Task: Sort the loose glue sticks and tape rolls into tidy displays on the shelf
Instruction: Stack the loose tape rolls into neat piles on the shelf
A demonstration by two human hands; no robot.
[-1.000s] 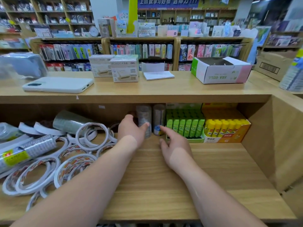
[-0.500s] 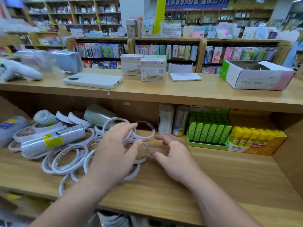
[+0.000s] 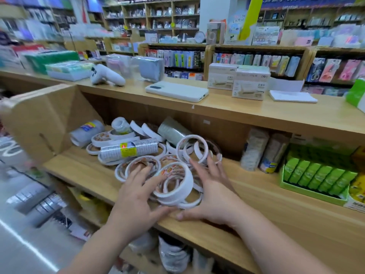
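Observation:
A heap of loose white tape rolls (image 3: 173, 184) lies on the wooden shelf (image 3: 276, 206). My left hand (image 3: 136, 198) and my right hand (image 3: 213, 194) flank a small stack of these rolls, fingers spread and touching it from both sides, thumbs low at the front. More rolls (image 3: 189, 149) stand on edge behind my right fingers. A wrapped sleeve of tape with a yellow label (image 3: 128, 151) lies across the heap. Two wrapped sleeves (image 3: 254, 149) stand upright to the right. Green glue sticks (image 3: 316, 175) fill a tray, with yellow glue sticks (image 3: 358, 186) at the frame's edge.
A cardboard panel (image 3: 39, 119) walls the shelf's left end. On the upper shelf lie a white phone-like slab (image 3: 177, 90), white boxes (image 3: 250, 84), a notepad (image 3: 292, 95) and a white gun-shaped tool (image 3: 106, 75). Packaged goods sit on the shelf below (image 3: 171, 254).
The view has swung left. Both hands moved from the upright sleeves to the heap of loose rolls and now close in around a stack of them.

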